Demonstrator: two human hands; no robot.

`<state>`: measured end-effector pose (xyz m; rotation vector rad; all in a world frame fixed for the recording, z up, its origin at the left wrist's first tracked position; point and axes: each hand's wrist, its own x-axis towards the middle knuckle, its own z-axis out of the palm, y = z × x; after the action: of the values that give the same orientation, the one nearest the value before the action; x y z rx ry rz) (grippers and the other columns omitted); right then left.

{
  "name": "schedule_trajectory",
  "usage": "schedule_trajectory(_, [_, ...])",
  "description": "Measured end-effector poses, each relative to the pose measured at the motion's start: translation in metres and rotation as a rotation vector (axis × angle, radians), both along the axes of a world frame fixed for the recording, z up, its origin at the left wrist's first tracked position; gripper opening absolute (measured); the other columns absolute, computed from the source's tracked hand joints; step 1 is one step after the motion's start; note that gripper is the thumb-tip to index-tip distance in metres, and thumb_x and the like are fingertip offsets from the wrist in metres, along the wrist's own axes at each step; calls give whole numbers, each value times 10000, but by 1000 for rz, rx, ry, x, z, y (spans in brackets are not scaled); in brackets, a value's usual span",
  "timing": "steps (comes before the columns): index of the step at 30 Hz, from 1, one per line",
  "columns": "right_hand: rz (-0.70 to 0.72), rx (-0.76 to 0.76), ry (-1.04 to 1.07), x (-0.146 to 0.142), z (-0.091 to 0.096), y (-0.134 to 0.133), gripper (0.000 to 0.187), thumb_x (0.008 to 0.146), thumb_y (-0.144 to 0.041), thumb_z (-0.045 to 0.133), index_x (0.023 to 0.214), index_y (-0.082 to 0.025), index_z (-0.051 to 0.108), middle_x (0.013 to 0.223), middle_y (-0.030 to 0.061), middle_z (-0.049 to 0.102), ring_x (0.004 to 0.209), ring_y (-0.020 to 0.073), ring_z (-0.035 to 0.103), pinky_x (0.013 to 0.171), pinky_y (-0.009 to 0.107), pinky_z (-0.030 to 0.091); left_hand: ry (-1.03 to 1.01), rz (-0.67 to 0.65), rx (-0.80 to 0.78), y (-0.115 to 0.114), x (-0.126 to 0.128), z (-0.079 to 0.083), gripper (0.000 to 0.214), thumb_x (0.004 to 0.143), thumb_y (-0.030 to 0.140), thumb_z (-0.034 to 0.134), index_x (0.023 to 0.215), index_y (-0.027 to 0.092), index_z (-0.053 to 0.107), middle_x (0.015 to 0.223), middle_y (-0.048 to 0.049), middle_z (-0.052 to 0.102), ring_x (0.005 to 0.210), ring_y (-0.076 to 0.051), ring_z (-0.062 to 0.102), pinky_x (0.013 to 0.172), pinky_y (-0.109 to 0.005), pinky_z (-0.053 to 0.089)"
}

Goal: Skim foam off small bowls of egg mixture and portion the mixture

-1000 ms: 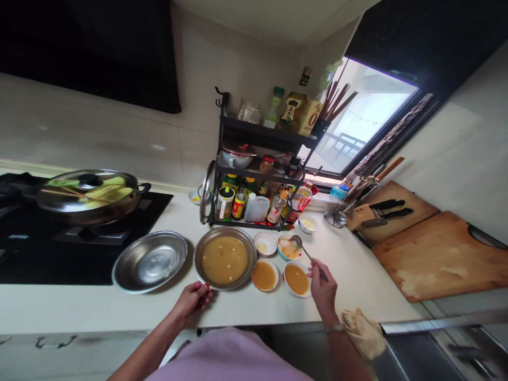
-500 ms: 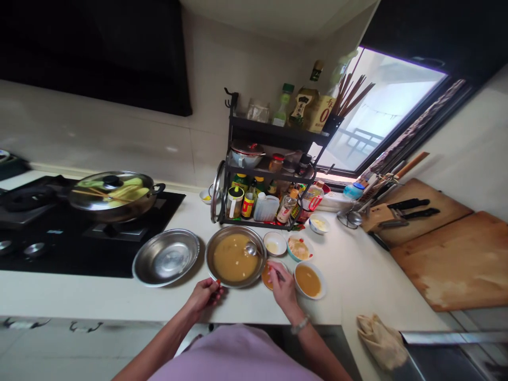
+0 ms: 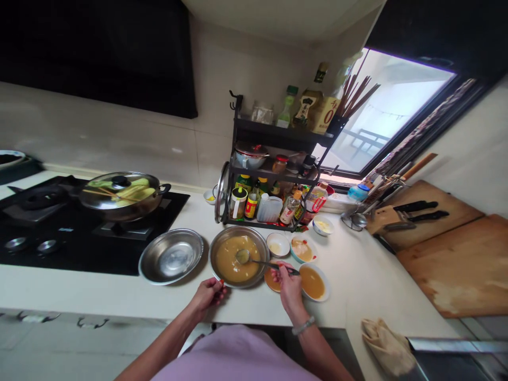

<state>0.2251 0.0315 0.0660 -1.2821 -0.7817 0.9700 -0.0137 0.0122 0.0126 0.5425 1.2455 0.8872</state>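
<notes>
My left hand (image 3: 210, 293) has its thumb and fingers pinched on the near left rim of a steel basin (image 3: 212, 259) of cloudy yellow-brown liquid. A metal ladle (image 3: 243, 257) with a dark handle is in the grip of my right hand (image 3: 290, 288), its bowl at the liquid's surface near the basin's middle. Just right of the basin, a bowl of orange-brown liquid (image 3: 272, 281) is partly hidden by that hand. Beside it stands a white bowl (image 3: 327, 290) with similar liquid.
An empty steel basin (image 3: 144, 264) stands left, by the stove with a lidded pan (image 3: 130, 209). Behind are small bowls, one white (image 3: 286, 248), and a black rack (image 3: 262, 224) of bottles. Cutting boards (image 3: 452, 264) and a knife block (image 3: 383, 218) stand right; a cloth (image 3: 384, 346) lies near.
The ladle's bowl has moved left and nearer within the liquid, and its handle now shows more fully. My left hand stays on the rim. The view has shifted slightly.
</notes>
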Motion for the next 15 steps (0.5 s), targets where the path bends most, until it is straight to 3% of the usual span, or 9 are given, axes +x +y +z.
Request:
schedule_trajectory(7, [-52, -5, 177, 23, 22, -8, 276, 626, -360, 730, 761, -144, 625, 561, 26, 648, 471, 141, 559, 450, 241, 431, -11, 7, -5, -1, 0, 7, 450, 497, 477, 805, 642, 142, 542, 586, -10, 622, 476, -76, 505, 441, -197, 348])
schedule_trajectory(15, [-212, 53, 134, 77, 40, -9, 267, 599, -324, 736, 762, -137, 637, 580, 27, 658, 507, 145, 599, 446, 231, 452, -14, 2, -4, -1, -1, 3, 421, 517, 441, 807, 672, 140, 557, 590, -2, 623, 472, -73, 505, 443, -193, 362])
